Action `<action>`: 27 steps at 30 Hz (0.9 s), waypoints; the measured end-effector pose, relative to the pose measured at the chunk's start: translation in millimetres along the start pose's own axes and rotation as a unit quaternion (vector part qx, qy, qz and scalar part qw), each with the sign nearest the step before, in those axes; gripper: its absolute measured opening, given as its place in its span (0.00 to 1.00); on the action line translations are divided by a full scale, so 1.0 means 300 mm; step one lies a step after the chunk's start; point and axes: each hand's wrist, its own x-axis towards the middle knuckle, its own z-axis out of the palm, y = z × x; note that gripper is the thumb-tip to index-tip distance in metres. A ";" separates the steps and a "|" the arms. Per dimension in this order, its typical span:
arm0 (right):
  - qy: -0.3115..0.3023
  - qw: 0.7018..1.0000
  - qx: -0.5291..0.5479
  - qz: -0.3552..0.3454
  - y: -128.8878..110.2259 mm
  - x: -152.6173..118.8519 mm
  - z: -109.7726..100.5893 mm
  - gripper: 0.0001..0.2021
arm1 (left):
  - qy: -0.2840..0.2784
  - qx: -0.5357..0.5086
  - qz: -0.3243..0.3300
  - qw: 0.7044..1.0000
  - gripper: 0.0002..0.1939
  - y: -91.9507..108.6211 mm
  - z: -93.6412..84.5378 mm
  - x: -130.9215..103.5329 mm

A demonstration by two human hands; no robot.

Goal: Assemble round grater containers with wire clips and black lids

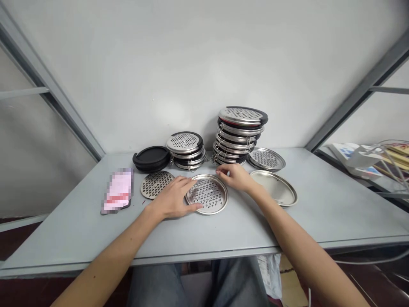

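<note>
A perforated round metal tray (207,194) lies flat at the middle of the grey tabletop (335,209). The left hand (174,197) rests fingers spread on its left rim; the right hand (234,175), fingers loosely curled, touches its far edge. A plain tray (275,186) lies empty at right. Stacked lids (239,134) stand behind. The tabletop's near edge has open room.

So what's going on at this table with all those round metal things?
A person sits at a grey table, both hands on a perforated metal disc lying flat: the left hand rests on its left edge, the right hand touches its far rim. Another perforated disc and a plain metal tray lie beside it. Stacks of similar pieces stand behind.
</note>
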 end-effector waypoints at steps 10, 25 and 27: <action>-0.025 0.995 -0.087 0.040 0.002 -0.028 0.011 0.12 | 0.089 0.127 -0.076 0.985 0.30 0.076 0.049 0.007; -0.008 0.998 0.037 -0.052 -0.029 -0.023 0.025 0.11 | -0.042 -0.029 -0.005 0.999 0.50 0.018 0.035 -0.011; -0.009 0.998 0.018 -0.054 -0.031 -0.022 0.015 0.10 | -0.025 -0.029 -0.032 0.999 0.50 0.027 0.047 -0.009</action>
